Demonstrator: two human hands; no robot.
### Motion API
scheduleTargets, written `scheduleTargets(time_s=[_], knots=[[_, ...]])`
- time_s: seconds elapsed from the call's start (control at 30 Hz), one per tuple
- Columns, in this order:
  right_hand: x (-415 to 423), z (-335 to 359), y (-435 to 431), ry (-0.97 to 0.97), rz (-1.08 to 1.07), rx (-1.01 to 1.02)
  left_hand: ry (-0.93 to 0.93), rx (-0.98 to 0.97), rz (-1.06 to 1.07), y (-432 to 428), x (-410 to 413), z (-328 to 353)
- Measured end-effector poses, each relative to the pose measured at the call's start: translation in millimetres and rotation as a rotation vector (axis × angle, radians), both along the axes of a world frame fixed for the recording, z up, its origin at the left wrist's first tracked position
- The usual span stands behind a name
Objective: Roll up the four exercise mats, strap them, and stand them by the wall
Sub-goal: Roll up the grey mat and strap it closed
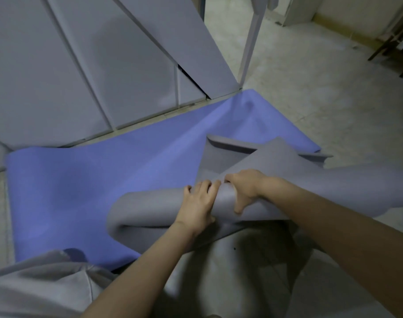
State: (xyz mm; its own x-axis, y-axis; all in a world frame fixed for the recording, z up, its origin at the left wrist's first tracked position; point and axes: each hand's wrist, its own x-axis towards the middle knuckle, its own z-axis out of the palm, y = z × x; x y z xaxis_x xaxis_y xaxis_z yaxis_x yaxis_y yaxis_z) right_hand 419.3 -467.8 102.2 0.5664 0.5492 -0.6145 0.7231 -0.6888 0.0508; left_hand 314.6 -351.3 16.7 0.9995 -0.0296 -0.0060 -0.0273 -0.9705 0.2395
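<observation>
Grip bunches at frame centre — left hand and right hand both curl round the grey mat, loosely rolled. Spread wider, it should roll tighter.

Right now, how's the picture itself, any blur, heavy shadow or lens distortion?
Head view: dim light, no glare; the wide lens splays the grey cabinet doors; a dark shadow lies on the grey mat below the left hand and right hand; the bottom edge is blurred, the hands sharper.

Left grip, right grip beside it (nearly touching), fingers curled over grey mat, forearms outstretched
</observation>
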Motion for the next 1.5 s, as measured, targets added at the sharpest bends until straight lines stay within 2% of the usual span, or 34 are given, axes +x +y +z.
scheduleTargets(time_s=[0.07,0.13,0.23,0.33,0.5,0.63,0.7,0.93,1.03,1.1,1.27,1.37,1.5], knots=[[-3,0,-4,-0.038,0.021,0.054,0.031,-0.040,0.021,2,6,1],[-10,0,-9,-0.157,0.072,0.091,0.046,-0.056,0.039,5,12,6],[-22,-1,-18,-0.395,0.173,0.053,0.086,-0.051,0.033,9,24,18],[-26,5,-27,-0.485,0.174,0.016,0.128,-0.086,-0.013,12,33,30],[-18,17,-32,-0.434,0.163,-0.004,0.237,-0.080,-0.113,11,45,40],[-13,25,-23,-0.342,0.179,-0.064,0.315,-0.171,-0.117,11,37,37],[-10,27,-16,-0.325,0.190,-0.091,0.263,-0.178,-0.076,11,25,32],[4,37,12,-0.244,0.201,-0.146,0.028,0.067,0.131,-17,-13,5],[14,42,8,-0.177,0.175,-0.135,-0.033,-0.086,0.088,-12,-2,2],[19,45,-1,-0.159,0.147,-0.097,0.019,-0.174,0.028,-9,9,9],[14,39,-28,-0.288,0.146,-0.016,-0.081,-0.110,-0.016,-13,28,20],[5,35,-48,-0.384,0.152,-0.048,-0.096,-0.051,-0.057,-16,37,26],[-2,23,-67,-0.433,0.109,0.047,-0.094,-0.007,-0.128,-19,41,30]])
